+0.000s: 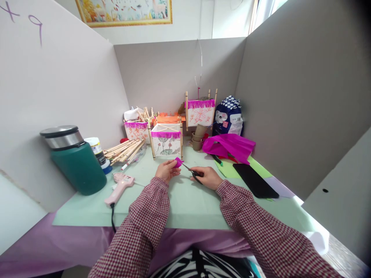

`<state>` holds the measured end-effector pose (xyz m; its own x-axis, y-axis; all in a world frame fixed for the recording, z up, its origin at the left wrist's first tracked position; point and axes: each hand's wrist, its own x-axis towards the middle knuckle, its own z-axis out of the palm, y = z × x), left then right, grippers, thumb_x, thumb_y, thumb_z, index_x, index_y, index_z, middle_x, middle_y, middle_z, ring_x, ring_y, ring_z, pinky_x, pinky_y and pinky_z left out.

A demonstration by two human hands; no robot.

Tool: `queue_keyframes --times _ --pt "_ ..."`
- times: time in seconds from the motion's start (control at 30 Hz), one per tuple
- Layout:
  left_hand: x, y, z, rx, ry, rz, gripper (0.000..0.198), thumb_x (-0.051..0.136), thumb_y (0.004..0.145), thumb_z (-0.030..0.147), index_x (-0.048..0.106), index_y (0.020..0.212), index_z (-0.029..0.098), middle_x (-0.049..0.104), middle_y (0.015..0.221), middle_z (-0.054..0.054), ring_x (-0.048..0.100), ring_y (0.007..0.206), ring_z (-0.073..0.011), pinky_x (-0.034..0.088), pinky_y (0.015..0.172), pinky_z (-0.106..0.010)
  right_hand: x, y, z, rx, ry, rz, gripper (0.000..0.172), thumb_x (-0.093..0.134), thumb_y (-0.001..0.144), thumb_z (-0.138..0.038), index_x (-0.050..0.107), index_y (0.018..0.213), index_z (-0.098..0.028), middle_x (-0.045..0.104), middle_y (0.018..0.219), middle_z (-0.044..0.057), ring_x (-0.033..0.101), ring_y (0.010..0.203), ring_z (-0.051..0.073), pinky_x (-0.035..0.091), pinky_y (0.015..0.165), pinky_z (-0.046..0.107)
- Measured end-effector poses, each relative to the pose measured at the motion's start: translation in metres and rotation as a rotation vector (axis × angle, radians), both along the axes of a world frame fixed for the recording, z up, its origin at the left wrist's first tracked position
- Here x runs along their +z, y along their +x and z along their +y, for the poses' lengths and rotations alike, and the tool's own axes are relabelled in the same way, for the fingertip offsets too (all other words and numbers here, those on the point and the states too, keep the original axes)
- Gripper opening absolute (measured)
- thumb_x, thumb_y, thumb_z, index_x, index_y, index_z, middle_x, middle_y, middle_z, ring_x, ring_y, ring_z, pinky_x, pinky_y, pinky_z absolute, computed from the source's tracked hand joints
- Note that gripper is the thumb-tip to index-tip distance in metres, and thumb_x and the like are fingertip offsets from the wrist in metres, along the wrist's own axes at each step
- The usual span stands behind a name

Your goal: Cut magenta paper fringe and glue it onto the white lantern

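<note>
A small piece of magenta paper [178, 162] is pinched in the fingers of my left hand [167, 170]. My right hand [208, 177] grips a pair of black-handled scissors [197, 176], their blades pointing left, with the tips at the edge of the paper. Whether the blades have the paper between them is too small to tell. Just beyond my hands stands a paper lantern [166, 143] on a stick frame, with a magenta fringe round its top and a drawing of plants on its side.
To the left are a pink glue gun [119, 189], a green flask [79, 166], a jar [98, 152] and wooden sticks [124, 150]. At right lie magenta sheets [232, 146] and a black phone-like slab [255, 180]. Another lantern [199, 114] stands behind. Grey partitions [179, 69] enclose the table.
</note>
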<state>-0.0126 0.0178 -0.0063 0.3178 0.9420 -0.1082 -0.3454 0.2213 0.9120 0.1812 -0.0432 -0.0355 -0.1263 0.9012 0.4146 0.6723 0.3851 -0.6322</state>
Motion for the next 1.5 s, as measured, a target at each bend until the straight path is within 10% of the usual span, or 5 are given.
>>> queue_keyframes --times 0.5,1.5 --pt "0.0029 -0.0011 0.0022 0.174 -0.041 -0.088 0.01 0.06 0.079 0.013 0.054 0.086 0.012 0.063 0.066 -0.002 0.059 0.046 -0.0102 0.05 0.045 -0.022 -0.0022 0.0034 0.0009 0.03 -0.043 0.009 0.042 0.067 0.07 -0.042 0.068 0.105 -0.019 0.068 0.077 0.002 0.058 0.066 0.014 0.045 0.062 0.024" --pt "0.0011 0.0005 -0.0013 0.015 -0.017 0.008 0.012 0.066 0.074 0.016 0.059 0.081 0.01 0.063 0.063 -0.004 0.06 0.048 -0.0114 0.051 0.046 -0.022 0.0037 -0.0023 -0.0035 0.03 -0.04 0.03 0.042 0.066 0.069 -0.041 0.068 0.104 -0.018 0.065 0.071 0.001 0.053 0.06 0.012 0.042 0.058 0.023"
